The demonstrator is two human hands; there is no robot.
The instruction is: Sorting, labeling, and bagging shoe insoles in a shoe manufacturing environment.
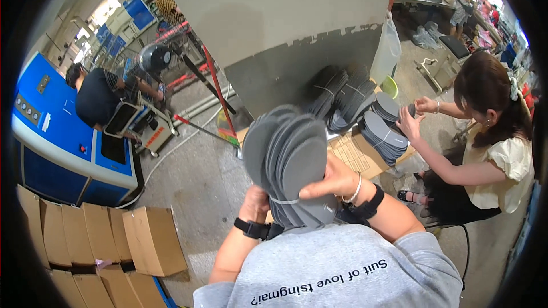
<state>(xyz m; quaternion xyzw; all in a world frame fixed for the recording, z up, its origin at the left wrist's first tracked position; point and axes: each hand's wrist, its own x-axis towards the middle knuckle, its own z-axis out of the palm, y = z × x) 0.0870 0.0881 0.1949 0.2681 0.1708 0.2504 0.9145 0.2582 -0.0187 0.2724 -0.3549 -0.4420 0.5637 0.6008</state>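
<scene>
In front of my chest is a thick bundle of grey insoles (299, 162), fanned out at the top and tied near its lower end with a light band. My right hand (334, 182) grips the bundle from the right, its thumb pressed flat on the front insole just above the band. On the left side, my left hand (254, 202) closes against the lower part of the bundle; most of its fingers are hidden behind the insoles. Beyond, more tied grey insole bundles (379, 136) lie on a brown cardboard sheet (351, 154).
A co-worker (485, 137) sits at the right, both hands at the insole stacks. Dark insole bundles (331, 88) lean near a grey pillar (285, 11). Cardboard boxes (151, 239) line the lower left, below a blue machine (68, 131). Another person (100, 97) sits beside a fan (155, 57).
</scene>
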